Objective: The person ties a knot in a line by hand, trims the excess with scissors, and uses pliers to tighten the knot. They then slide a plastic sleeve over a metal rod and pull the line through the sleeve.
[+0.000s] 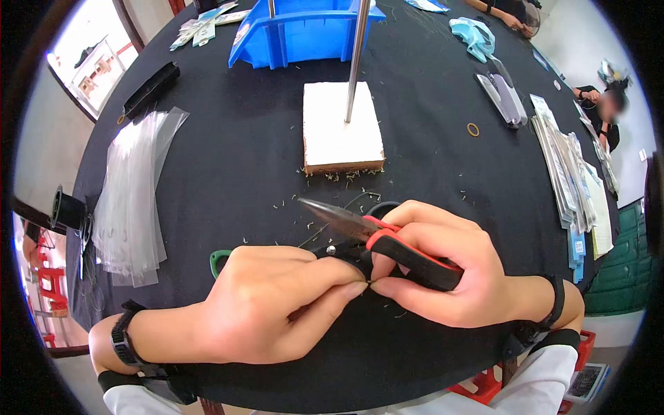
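Observation:
My left hand (277,301) is closed, thumb and forefinger pinched at a tiny piece too small to name, near the front of the black-covered table. Its tips almost meet those of my right hand (443,270), which is wrapped round red-and-black pliers (415,259). The pliers' metal jaws point up and left. My right thumb and forefinger pinch at the same small spot. Behind the hands lie a dark object, partly hidden, and a green handle (218,263). Thin green strands and clippings lie just beyond.
A white block (342,142) holds an upright metal rod (356,69). Behind stands a blue bin (297,40). Plastic sleeves (131,200) lie left; a stapler (503,97), rubber band (473,129) and stacked packets (561,169) lie right. Other people sit at the far right.

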Tool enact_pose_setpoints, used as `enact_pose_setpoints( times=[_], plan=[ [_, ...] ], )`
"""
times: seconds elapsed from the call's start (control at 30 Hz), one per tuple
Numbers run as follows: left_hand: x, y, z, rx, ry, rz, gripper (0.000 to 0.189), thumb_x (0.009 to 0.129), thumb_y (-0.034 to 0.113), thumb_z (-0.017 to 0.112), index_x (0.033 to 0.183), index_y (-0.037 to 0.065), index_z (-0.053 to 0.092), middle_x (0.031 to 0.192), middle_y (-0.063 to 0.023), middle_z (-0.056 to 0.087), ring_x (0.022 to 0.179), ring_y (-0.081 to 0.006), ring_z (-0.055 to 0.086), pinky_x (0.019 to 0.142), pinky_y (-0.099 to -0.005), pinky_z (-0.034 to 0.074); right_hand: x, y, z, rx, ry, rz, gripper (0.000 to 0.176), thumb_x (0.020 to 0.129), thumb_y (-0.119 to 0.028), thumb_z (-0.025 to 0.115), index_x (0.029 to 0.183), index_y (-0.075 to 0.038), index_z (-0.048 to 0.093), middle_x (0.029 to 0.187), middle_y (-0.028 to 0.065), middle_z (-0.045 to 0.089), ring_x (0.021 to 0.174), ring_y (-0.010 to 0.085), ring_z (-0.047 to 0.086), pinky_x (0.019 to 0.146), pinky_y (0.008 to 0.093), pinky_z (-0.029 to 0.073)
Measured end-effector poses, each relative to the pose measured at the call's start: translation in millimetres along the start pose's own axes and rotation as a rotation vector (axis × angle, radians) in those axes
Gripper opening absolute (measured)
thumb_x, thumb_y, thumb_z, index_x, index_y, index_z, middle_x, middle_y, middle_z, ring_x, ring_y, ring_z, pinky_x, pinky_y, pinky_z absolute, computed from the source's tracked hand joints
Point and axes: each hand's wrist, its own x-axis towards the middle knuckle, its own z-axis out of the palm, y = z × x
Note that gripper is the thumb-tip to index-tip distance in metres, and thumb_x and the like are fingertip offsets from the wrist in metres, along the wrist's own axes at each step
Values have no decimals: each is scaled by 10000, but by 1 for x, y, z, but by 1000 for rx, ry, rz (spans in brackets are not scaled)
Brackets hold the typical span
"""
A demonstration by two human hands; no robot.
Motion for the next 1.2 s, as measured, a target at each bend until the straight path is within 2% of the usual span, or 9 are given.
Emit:
enact_pose_setpoints(
  times=[0.1, 0.3, 0.4, 0.73, 0.93, 0.97, 1.07, 1.1, 1.2],
  plan=[
    [-1, -6, 8, -41, 121, 57, 100, 748, 14, 658, 840, 23, 620, 505, -53, 476, 411, -189, 481, 402, -294, 372, 0, -3, -2, -11, -1, 38, 193, 707, -23, 684, 875, 7, 594, 900, 121, 557, 733, 228, 588, 637, 291, 465],
    [2, 9, -10, -206, -52, -285, 142, 781, 50, 662, 915, 15, 631, 587, -23, 559, 441, -17, 410, 404, -193, 275, 1, -6, -2, -154, 72, -50, 185, 659, 12, 707, 818, -8, 614, 916, 133, 569, 752, 212, 593, 659, 291, 472],
    [1, 9, -7, -327, -34, -371, 145, 785, 32, 657, 922, 21, 612, 459, 22, 403, 406, -25, 316, 402, -216, 252, 2, -4, -3, -277, 89, -143, 217, 596, 12, 741, 772, -15, 615, 928, 147, 576, 717, 220, 584, 612, 290, 461],
    [1, 6, -6, -434, -69, -421, 102, 796, 39, 635, 895, 17, 623, 583, 33, 519, 489, 10, 391, 429, -184, 293, 4, 2, -3, -455, 107, -399, 282, 485, -48, 767, 697, -38, 582, 860, 122, 593, 584, 211, 543, 506, 271, 422],
    [-1, 8, -12, -492, 54, -533, 82, 851, 46, 595, 901, -14, 570, 585, 47, 505, 494, 18, 393, 448, -164, 262, 4, -9, -12, -576, 84, -191, 228, 716, -126, 660, 899, 9, 665, 984, 150, 587, 839, 254, 554, 730, 339, 442],
    [-1, 8, -12, -487, 129, -514, 82, 864, 46, 572, 914, -17, 553, 575, 50, 491, 491, 19, 381, 446, -163, 255, 2, -14, -10, -469, 75, -63, 288, 827, -174, 549, 991, 36, 659, 1061, 170, 570, 948, 265, 525, 826, 355, 409],
    [-1, 8, -12, -495, 300, -519, 85, 889, 54, 527, 936, -16, 517, 556, 57, 456, 471, 18, 338, 432, -170, 228, -1, -23, -5, -134, -27, 183, 331, 863, -194, 495, 992, 67, 650, 1084, 185, 564, 973, 272, 537, 857, 354, 410],
    [-1, 8, -12, -507, 329, -515, 86, 890, 55, 524, 937, -16, 513, 552, 57, 454, 468, 17, 335, 430, -171, 224, -5, -18, -3, -97, -48, 115, 269, 802, -82, 604, 1042, 34, 634, 1062, 165, 572, 903, 254, 564, 782, 324, 448],
    [-1, 10, -12, -499, 367, -491, 86, 890, 49, 517, 939, -19, 501, 533, 52, 458, 459, 15, 332, 430, -174, 218, -7, -19, -2, 0, -68, 150, 257, 806, -90, 603, 1021, 44, 645, 1061, 171, 570, 895, 243, 573, 785, 314, 451]
  ],
)
